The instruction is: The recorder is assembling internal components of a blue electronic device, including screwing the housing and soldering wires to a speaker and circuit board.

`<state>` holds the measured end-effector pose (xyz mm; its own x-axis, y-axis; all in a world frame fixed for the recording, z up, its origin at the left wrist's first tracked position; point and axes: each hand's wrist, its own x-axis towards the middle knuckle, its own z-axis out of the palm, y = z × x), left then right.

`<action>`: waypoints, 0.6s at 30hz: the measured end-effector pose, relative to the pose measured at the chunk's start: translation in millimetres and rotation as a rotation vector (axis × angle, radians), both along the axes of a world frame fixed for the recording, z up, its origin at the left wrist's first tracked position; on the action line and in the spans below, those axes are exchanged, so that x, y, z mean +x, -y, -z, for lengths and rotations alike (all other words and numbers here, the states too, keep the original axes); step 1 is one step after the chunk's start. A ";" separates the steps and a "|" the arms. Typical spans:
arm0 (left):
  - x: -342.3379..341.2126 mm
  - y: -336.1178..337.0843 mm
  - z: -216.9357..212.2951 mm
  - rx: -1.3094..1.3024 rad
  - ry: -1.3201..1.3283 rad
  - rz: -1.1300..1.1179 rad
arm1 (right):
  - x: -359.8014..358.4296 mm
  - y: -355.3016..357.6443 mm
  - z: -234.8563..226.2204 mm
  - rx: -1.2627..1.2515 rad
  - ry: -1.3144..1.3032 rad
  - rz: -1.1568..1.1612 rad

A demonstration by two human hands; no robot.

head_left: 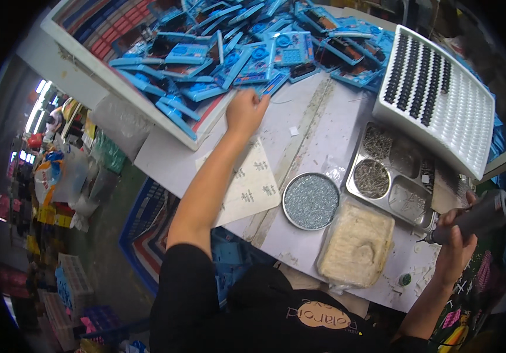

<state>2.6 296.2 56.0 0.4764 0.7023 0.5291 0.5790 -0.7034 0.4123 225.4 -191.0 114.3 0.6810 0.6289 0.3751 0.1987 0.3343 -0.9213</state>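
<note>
My left hand [245, 113] reaches out to the near edge of a heap of blue plastic casings [247, 59]. Its fingers are curled and the thumb sticks up; what they hold, if anything, is hidden. Just beyond the knuckles lies a narrow blue casing [275, 83]. At the right edge, my right hand [456, 241] is wrapped round a dark electric screwdriver [476, 216], whose thin tip points left over the table. A round tin of small grey parts [311, 201] sits between my arms, and beside it is a steel tray [403, 157] with several compartments of screws.
A white rack [467, 112] with rows of black parts leans at the right. Nearer me lies a plastic-wrapped beige block [356, 244]. A printed sheet [253, 191] is under my left forearm. At the left stands a white-rimmed bin [117, 85], with a blue basket [141, 235] below the table.
</note>
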 end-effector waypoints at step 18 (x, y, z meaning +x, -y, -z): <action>59.5 -94.4 -59.6 0.137 -0.191 -0.425 | -22.4 44.3 18.0 -0.137 0.103 0.228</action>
